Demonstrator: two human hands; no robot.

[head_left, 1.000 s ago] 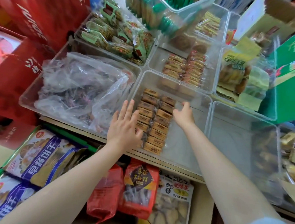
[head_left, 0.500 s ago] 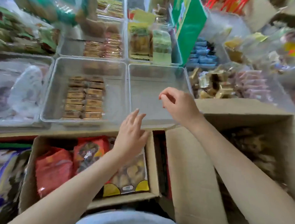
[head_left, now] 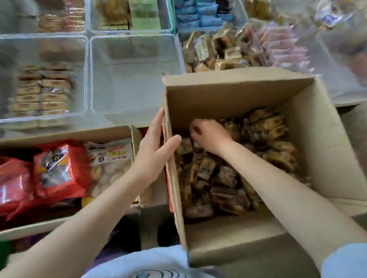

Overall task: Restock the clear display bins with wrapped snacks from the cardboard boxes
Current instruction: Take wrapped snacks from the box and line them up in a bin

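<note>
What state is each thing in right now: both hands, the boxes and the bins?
left hand: grips the open box's left wall
right hand: fingers curled down among the wrapped snacks; grasp unclear
cardboard box: open, partly filled
empty bin: holds nothing
left bin: partly stocked
second box: open, holds bags

Bright, even, diffuse light, source not visible. Soft shadows only: inside the cardboard box (head_left: pixel 239 95) near its left wall, and dark gaps under the boxes at bottom. Strong motion blur across the top and left, clear bins (head_left: pixel 126 77) and their snacks smeared, top right corner washed out. Glare on the red bags (head_left: pixel 57 171). Wide-angle bending at edges. Forearms and box centre sharpest.
</note>
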